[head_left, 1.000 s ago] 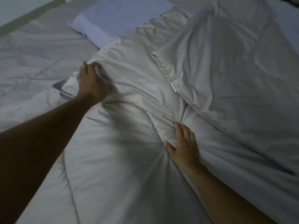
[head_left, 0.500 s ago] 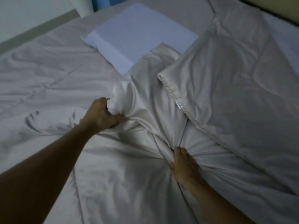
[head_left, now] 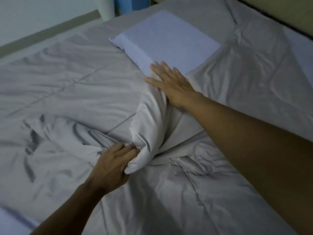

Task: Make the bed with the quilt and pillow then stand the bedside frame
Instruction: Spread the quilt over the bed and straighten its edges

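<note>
A pale grey quilt (head_left: pixel 71 92) lies rumpled over the bed, with a raised fold running up the middle. My left hand (head_left: pixel 111 167) grips the bunched lower end of that fold. At the fold's upper end my right hand (head_left: pixel 171 83) lies flat with fingers spread, its fingertips touching the near corner of the pillow. The white rectangular pillow (head_left: pixel 169 38) lies flat at the head of the bed, partly on the quilt. No bedside frame is in view.
The bed's dark headboard edge (head_left: pixel 277 19) runs along the upper right. A white cylindrical container (head_left: pixel 105 7) and a blue object (head_left: pixel 132 4) stand beyond the far side of the bed, by the wall's skirting.
My right hand let go of the bunched quilt and reached up to the fold beside the pillow, now flat. My left hand moved down and right, still gripping quilt. The quilt's folded-over flap is gone.
</note>
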`<state>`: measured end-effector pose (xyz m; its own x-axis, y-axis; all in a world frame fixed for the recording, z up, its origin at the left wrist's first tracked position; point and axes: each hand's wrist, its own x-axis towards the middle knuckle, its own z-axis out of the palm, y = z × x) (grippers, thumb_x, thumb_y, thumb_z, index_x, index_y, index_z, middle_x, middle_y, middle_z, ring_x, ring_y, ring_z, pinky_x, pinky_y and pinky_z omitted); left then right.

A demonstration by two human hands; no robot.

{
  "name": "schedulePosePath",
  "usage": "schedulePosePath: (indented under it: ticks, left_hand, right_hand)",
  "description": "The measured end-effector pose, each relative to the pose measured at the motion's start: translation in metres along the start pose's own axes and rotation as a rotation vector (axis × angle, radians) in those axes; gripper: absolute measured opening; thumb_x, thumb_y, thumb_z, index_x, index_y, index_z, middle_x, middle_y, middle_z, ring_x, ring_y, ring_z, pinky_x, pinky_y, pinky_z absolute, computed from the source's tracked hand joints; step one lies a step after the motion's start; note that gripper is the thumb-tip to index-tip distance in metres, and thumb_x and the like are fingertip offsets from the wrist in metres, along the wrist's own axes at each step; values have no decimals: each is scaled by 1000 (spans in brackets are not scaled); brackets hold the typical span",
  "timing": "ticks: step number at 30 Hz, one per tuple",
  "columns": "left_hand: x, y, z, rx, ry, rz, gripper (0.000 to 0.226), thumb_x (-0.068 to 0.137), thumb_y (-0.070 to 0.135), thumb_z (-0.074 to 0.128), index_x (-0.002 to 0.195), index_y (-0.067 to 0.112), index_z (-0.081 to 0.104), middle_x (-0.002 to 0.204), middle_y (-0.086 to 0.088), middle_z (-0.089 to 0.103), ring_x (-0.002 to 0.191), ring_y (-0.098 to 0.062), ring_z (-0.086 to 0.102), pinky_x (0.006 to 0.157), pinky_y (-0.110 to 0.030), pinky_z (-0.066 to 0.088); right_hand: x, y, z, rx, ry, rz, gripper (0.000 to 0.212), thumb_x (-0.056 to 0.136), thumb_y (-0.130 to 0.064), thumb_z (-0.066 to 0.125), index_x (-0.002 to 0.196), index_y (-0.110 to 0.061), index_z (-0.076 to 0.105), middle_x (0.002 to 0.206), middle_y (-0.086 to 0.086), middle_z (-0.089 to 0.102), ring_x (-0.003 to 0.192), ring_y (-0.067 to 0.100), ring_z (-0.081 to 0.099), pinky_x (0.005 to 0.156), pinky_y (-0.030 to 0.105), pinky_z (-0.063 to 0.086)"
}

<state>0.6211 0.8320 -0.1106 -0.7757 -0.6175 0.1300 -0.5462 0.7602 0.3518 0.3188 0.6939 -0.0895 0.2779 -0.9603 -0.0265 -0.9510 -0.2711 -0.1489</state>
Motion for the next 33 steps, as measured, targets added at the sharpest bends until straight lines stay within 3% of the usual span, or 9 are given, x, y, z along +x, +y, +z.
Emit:
schedulePosePath:
  ticks: [2, 4, 8, 11, 13, 16, 22, 28, 33]
  left_hand:
    - [-15, 5, 0, 15, -39, 27, 38, 70, 22, 58, 108, 26, 52, 98, 3, 62, 78, -20, 50, 68, -29, 38]
    - [-27, 12, 0, 4, -58, 40, 40, 71, 25, 59, 111, 26, 54, 99, 4, 63, 79, -19, 51, 67, -30, 42]
    - [-48, 24, -12, -18, -116, -67, 51, 68, 39, 67, 116, 26, 55, 94, 4, 67, 78, -19, 62, 65, -30, 47]
    - [-67, 40, -26, -124, -162, -228, 53, 66, 57, 68, 112, 36, 50, 88, 10, 69, 79, -21, 68, 62, -30, 48]
    - [-83, 54, -33, -152, -123, -239, 55, 66, 67, 64, 111, 37, 53, 87, 11, 72, 77, -21, 70, 61, -31, 50]
    - [-114, 81, -51, -66, -82, -124, 55, 69, 71, 57, 109, 33, 63, 82, 6, 75, 73, -25, 71, 68, -34, 52]
    - [-207, 150, -101, -58, -87, 45, 49, 72, 59, 51, 105, 29, 70, 90, 4, 73, 84, -23, 61, 69, -32, 46]
    - [-300, 208, -133, -148, -215, 2, 52, 69, 49, 65, 114, 25, 61, 105, -8, 67, 97, -31, 62, 77, -36, 51]
    - [-370, 243, -134, -118, -445, -17, 56, 68, 49, 69, 114, 27, 45, 103, -8, 69, 93, -35, 65, 70, -39, 52]
  right_hand:
    - [5, -3, 12, -119, -29, -186, 42, 95, -26, 52, 131, -47, 49, 169, -5, 4, 156, 21, -9, 126, 48, 0]
    - [-4, -12, 12, -204, -43, -293, 32, 82, -21, 69, 112, -32, 66, 160, 2, 34, 155, 26, 11, 125, 43, -2]
    - [-53, -28, -7, -62, 14, -278, 23, 68, -20, 64, 90, -15, 65, 106, 8, 62, 117, 30, 58, 111, 42, 34]
    - [-113, -46, -30, 118, -21, -91, 23, 71, -31, 55, 84, -12, 52, 92, 5, 54, 87, 28, 56, 74, 38, 46]
    - [-159, -62, -43, 200, -9, 67, 27, 72, -37, 54, 85, -15, 47, 92, 0, 52, 85, 25, 54, 68, 39, 44]
    - [-242, -97, -64, 371, 89, 312, 24, 69, -43, 60, 74, -29, 42, 91, -4, 54, 84, 16, 54, 68, 29, 35]
    - [-442, -208, -90, 312, 268, 610, 38, 49, -27, 71, 73, 0, 61, 82, 8, 56, 79, 27, 60, 63, 34, 47]
    - [-599, -343, -83, 439, 254, 921, 18, 77, -26, 79, 78, -21, 62, 89, 3, 70, 85, 21, 64, 70, 30, 48]
    - [-687, -446, -51, 570, 165, 1087, 21, 83, -37, 74, 80, -18, 66, 88, 1, 71, 82, 19, 65, 72, 29, 53]
